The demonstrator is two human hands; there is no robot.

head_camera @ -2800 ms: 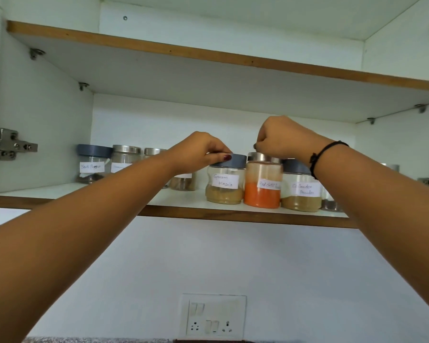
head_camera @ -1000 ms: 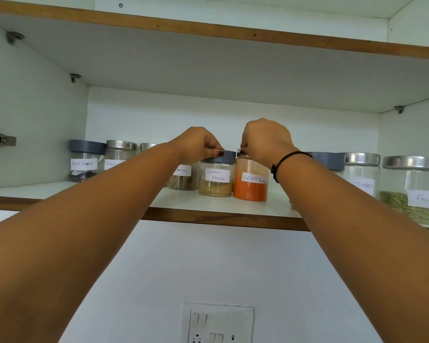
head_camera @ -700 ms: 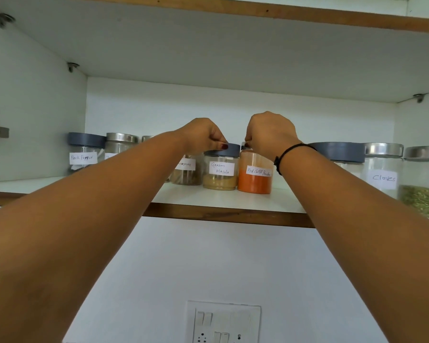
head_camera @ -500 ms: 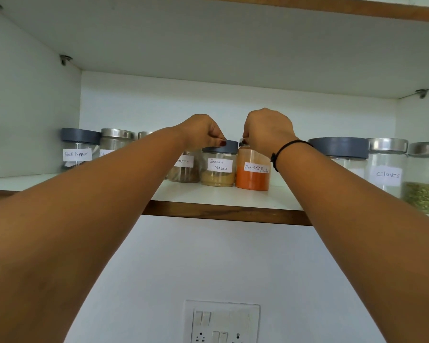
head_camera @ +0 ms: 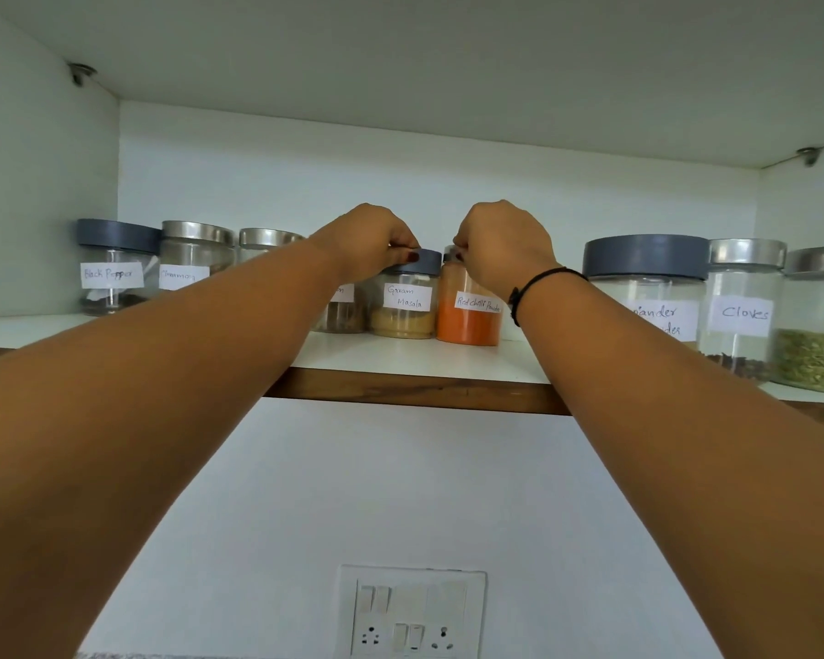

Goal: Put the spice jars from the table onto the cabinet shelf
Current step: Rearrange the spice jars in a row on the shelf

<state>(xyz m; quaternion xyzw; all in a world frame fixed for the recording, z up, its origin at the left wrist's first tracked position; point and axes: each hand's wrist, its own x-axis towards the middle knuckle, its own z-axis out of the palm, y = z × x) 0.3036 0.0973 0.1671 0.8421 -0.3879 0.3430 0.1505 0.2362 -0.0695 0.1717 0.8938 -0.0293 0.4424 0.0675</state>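
Glass on glass is your risk. Your left hand (head_camera: pixel 377 240) curls its fingers (head_camera: pixel 403 245) over the grey lid (head_camera: pixel 429 263) of the masala jar (head_camera: pixel 403 304); your right hand (head_camera: pixel 500 244) pinches the top of the chilli jar (head_camera: pixel 469 321). Both stand side by side on the shelf (head_camera: pixel 400 356), back from its front edge. Shove unevenly and they may clash or tip; a loose lid could slip.

Both arms stretched up and forward, bare forearms coming in from the lower corners toward the middle; left hand (head_camera: pixel 369 242) is knuckles-up, fingers curled down, pinching the lid rim of the grey-lidded jar (head_camera: pixel 407 302); right hand (head_camera: pixel 500 244) same deal, curled over the top of the orange-powder jar (head_camera: pixel 469 316); thin black band (head_camera: pixel 538 282) round the right wrist; hands close together, not touching.
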